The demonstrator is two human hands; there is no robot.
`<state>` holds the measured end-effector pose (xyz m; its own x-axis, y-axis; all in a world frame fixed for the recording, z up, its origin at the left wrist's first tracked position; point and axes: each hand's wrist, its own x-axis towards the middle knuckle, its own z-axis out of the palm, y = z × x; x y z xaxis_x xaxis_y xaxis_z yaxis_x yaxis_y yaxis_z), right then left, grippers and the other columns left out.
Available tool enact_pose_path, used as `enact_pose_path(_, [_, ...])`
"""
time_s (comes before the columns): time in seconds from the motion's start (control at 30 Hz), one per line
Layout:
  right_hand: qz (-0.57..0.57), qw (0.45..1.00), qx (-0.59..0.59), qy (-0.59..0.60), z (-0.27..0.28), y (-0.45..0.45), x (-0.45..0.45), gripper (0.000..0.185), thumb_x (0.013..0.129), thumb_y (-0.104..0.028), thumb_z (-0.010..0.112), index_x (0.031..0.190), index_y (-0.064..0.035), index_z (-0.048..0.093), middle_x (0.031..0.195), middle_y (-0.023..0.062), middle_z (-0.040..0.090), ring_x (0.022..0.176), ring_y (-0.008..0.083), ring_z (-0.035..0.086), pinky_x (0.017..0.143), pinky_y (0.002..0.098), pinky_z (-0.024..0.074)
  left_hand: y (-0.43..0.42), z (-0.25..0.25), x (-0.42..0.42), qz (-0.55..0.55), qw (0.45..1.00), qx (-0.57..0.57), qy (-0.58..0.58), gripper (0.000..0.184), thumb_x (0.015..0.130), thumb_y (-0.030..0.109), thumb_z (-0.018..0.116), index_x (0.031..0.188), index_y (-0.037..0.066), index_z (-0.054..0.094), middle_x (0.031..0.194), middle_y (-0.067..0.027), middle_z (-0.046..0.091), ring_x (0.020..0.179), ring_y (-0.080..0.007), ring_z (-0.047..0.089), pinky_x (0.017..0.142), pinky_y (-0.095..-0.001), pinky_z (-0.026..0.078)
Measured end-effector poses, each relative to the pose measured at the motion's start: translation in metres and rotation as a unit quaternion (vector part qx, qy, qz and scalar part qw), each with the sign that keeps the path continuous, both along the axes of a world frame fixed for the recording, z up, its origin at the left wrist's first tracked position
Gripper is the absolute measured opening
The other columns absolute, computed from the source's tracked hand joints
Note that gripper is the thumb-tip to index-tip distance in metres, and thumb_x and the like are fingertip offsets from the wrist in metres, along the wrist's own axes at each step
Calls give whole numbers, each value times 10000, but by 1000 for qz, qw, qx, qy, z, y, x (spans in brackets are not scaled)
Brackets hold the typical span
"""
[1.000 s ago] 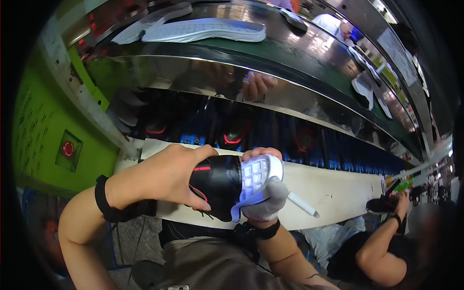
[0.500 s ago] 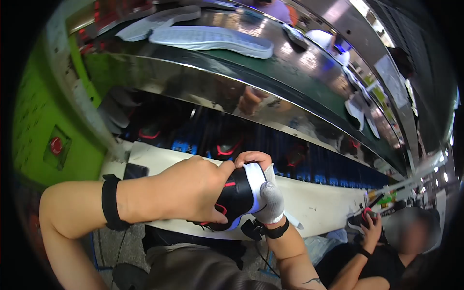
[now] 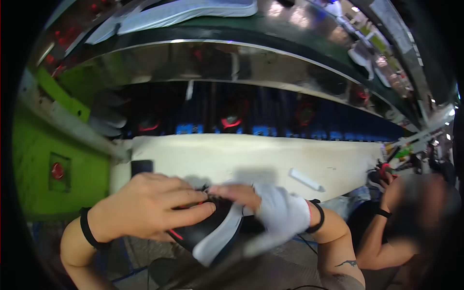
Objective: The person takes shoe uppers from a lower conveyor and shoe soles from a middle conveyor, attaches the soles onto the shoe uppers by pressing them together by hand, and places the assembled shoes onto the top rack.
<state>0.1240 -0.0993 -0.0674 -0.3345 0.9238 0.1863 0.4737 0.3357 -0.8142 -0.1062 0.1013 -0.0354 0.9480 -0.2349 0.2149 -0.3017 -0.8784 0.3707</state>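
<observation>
In the head view, a black shoe (image 3: 204, 229) is grasped by the left grip (image 3: 152, 205) on its left side. The shoe is held at the near edge of the pale surface (image 3: 217, 151), between that grip and the gloved right grip (image 3: 278, 210), which is blurred; whether it is clenched cannot be told.

Right grip (image 3: 275, 207) blurred, shoe (image 3: 202, 231) partly hidden
</observation>
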Motion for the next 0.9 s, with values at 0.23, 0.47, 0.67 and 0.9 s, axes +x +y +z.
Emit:
enact_pose_path(0.23, [-168, 980, -110, -6, -86, 3, -34, 1000, 776, -386, 916, 1567, -10, 432, 1453, 254, 591, 1286, 366, 630, 1081, 438, 520, 0, -23, -52, 199, 979, 16, 29, 711, 684, -13, 784, 1365, 157, 669, 1414, -161, 626, 1161, -399, 691, 910, -461, 612])
enact_pose_path(0.47, [-251, 940, -80, -216, -65, -26, -20, 960, 751, -327, 907, 1547, -40, 454, 1296, 270, 628, 1022, 419, 675, 851, 488, 559, -30, -69, -34, 137, 943, -268, 138, 1179, 583, 287, 1028, 1582, 90, 434, 1647, -219, 267, 1501, -461, 355, 1222, -533, 381])
enact_pose_path(0.67, [-310, 921, 31, -233, -96, -27, -24, 991, 714, -619, 860, 1463, -36, 577, 1274, 244, 652, 1089, 402, 660, 895, 488, 525, -59, -113, -22, 271, 932, -236, -37, 835, 570, 208, 992, 1325, 61, 668, 1440, -179, 573, 1287, -393, 575, 1086, -506, 444])
enact_pose_path(0.9, [-306, 931, -18, -199, -80, -23, -18, 1025, 682, -634, 890, 1470, -60, 575, 1228, 183, 665, 1015, 359, 689, 865, 456, 545, -56, -63, -5, 272, 940, -206, 4, 923, 554, 273, 1018, 1365, 35, 646, 1429, -202, 585, 1294, -391, 572, 1107, -507, 434])
